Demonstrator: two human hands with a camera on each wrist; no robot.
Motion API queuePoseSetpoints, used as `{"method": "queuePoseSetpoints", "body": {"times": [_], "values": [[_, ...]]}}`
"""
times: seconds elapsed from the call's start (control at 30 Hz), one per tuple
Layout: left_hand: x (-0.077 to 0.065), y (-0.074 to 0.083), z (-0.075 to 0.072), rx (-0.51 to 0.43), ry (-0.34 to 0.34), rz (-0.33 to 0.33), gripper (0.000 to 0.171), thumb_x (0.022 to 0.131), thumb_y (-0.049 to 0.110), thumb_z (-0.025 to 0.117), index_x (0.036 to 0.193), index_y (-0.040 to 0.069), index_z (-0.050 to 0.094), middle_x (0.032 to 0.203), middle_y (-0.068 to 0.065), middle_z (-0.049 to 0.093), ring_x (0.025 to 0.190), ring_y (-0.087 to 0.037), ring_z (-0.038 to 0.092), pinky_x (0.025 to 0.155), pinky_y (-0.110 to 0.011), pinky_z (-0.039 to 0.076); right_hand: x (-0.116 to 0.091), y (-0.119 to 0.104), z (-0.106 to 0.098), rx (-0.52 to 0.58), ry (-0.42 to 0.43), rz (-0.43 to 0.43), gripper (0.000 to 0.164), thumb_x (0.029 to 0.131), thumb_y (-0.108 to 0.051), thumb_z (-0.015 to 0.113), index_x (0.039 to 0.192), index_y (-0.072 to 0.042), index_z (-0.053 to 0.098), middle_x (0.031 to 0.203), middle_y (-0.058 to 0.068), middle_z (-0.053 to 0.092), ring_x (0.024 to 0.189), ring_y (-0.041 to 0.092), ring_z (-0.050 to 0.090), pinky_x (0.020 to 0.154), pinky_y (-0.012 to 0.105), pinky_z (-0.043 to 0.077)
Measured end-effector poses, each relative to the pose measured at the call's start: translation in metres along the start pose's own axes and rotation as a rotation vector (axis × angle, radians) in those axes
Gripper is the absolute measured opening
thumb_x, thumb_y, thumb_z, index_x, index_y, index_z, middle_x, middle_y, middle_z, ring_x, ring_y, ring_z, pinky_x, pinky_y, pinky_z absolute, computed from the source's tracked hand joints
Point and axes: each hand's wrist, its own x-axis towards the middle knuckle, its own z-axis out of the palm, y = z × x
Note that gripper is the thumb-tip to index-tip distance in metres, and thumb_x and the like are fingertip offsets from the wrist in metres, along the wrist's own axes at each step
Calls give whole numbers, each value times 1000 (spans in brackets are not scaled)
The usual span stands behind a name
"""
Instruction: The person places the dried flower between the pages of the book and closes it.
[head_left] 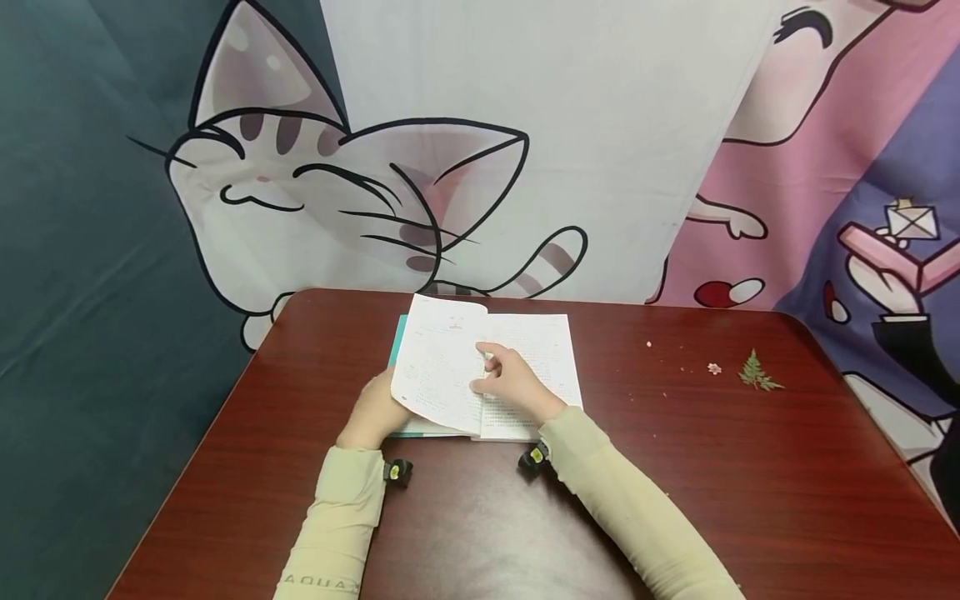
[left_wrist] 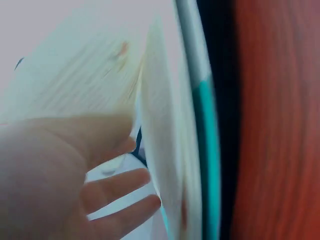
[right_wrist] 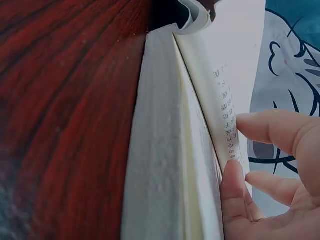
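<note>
An open book with a teal cover point(head_left: 398, 340) lies on the table. Its left-hand leaf point(head_left: 438, 362) is lifted and curves over my left hand point(head_left: 377, 408), whose fingers are hidden beneath it in the head view. In the left wrist view, the fingers point(left_wrist: 122, 187) stretch out apart beside the pages, with the thumb against the leaf. Over the book's middle fold, my right hand point(head_left: 512, 383) has thumb and index finger parted, and no object shows between them. In the right wrist view, the right fingertips point(right_wrist: 245, 122) are right at the printed page point(right_wrist: 225, 100).
A green fern sprig point(head_left: 756, 372) and a small pale flower point(head_left: 714, 368) lie on the reddish-brown table point(head_left: 675, 467) to the right, among tiny scattered bits. Behind the table's far edge hangs a cloth point(head_left: 600, 167) printed with cartoon cats.
</note>
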Motion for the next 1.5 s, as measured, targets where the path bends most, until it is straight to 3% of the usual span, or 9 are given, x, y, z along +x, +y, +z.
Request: {"method": "queuePoseSetpoints", "body": {"times": [0.13, 0.2, 0.33, 0.43, 0.53, 0.77, 1.07, 1.23, 1.5], "values": [[3, -3, -11, 32, 110, -11, 38, 104, 20, 53, 138, 3, 60, 139, -20, 58, 124, -37, 59, 100, -57, 48, 0, -2, 1, -34, 5, -1, 72, 85, -6, 78, 150, -6, 49, 97, 7, 50, 80, 16, 45, 69, 28, 40], [3, 0, -15, -3, 179, -13, 37, 106, 16, 49, 140, 4, 59, 141, -20, 58, 127, -38, 57, 100, -57, 48, 0, -3, 1, -44, 9, -10, 72, 84, -6, 79, 150, -5, 49, 96, 7, 50, 79, 16, 45, 69, 28, 40], [3, 10, -19, -78, 323, 47, 34, 106, 10, 45, 133, 4, 65, 134, -18, 62, 118, -36, 63, 92, -53, 52, 2, -3, 1, -68, 21, -36, 72, 83, -4, 79, 149, -2, 49, 93, 7, 50, 79, 16, 44, 70, 28, 40], [3, 19, -19, -90, 363, 105, 32, 104, 9, 48, 130, 5, 67, 132, -15, 63, 115, -34, 64, 91, -51, 52, 3, -3, 1, -82, 23, -47, 72, 83, -3, 79, 149, -2, 49, 92, 7, 51, 78, 16, 45, 70, 28, 40], [2, 26, -15, -75, 297, 131, 33, 104, 13, 51, 133, 8, 66, 136, -13, 61, 123, -33, 61, 98, -52, 50, 4, -2, 2, -82, 24, -48, 72, 83, -3, 79, 149, -2, 49, 91, 7, 52, 77, 15, 45, 69, 28, 40], [5, 25, 4, -4, 6, 187, 52, 102, 23, 61, 148, 3, 50, 152, -18, 47, 140, -35, 45, 113, -51, 38, 6, 0, 2, -95, 29, -67, 71, 83, -4, 79, 148, 0, 50, 92, 7, 53, 76, 14, 47, 68, 26, 42], [4, 18, 14, 82, -295, 161, 80, 99, 40, 66, 160, 4, 29, 166, -19, 22, 152, -41, 21, 119, -62, 21, 3, -1, 3, -117, 25, -79, 70, 85, -6, 78, 149, -2, 49, 94, 6, 54, 79, 13, 49, 72, 25, 43], [3, 17, 14, 112, -355, 141, 85, 97, 45, 66, 161, 5, 26, 167, -19, 17, 152, -44, 14, 116, -70, 14, 3, 2, 3, -111, 23, -80, 70, 85, -6, 78, 149, -2, 49, 96, 7, 54, 80, 14, 49, 73, 25, 44], [1, 16, 17, 131, -385, 112, 87, 98, 49, 63, 162, 7, 21, 169, -17, 11, 154, -42, 8, 118, -68, 9, -2, 8, 0, -32, 13, -78, 64, 87, -6, 75, 147, -5, 52, 102, 7, 56, 87, 16, 53, 78, 29, 46]]}}
